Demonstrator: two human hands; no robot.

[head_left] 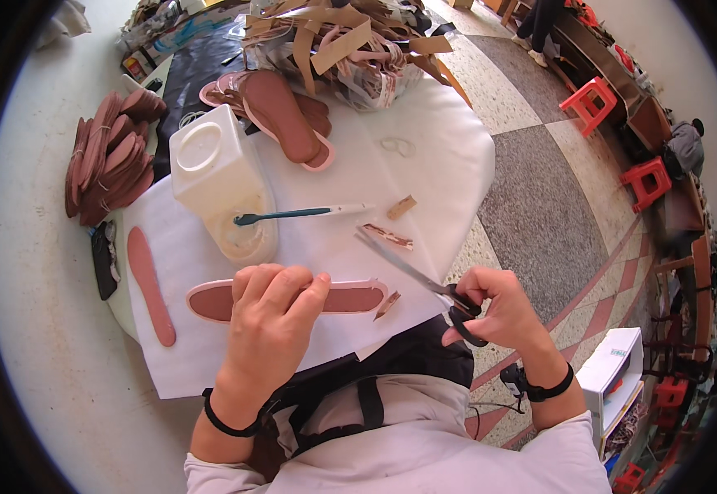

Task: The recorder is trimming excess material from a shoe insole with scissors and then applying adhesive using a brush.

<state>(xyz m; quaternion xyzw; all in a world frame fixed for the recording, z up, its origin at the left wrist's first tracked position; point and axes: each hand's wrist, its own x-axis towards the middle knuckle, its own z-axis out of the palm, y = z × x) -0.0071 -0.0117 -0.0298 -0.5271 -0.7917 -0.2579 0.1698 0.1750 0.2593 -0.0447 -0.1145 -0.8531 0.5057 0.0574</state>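
My left hand (274,317) is closed with curled fingers over the middle of a reddish-brown insole with a pale pink rim (358,298), lying crosswise near the table's front edge. What its fingertips pinch, if anything, is hidden. In my right hand (498,309) is a pair of black-handled scissors (408,270), blades pointing up and left over the white sheet. Trimmed scraps lie close by: a small strip (388,305) at the insole's right end, a longer one (389,237) by the blade tips. A plain pink insole (151,286) rests at the left.
Beyond my left hand stands a cream glue container (218,165), with a dark-handled brush (284,216) across its front part. Stacked insoles (280,115) lie behind it; tied bundles (111,156) sit at far left. A bag of offcuts (366,70) fills the far end. Red stools (589,105) stand right.
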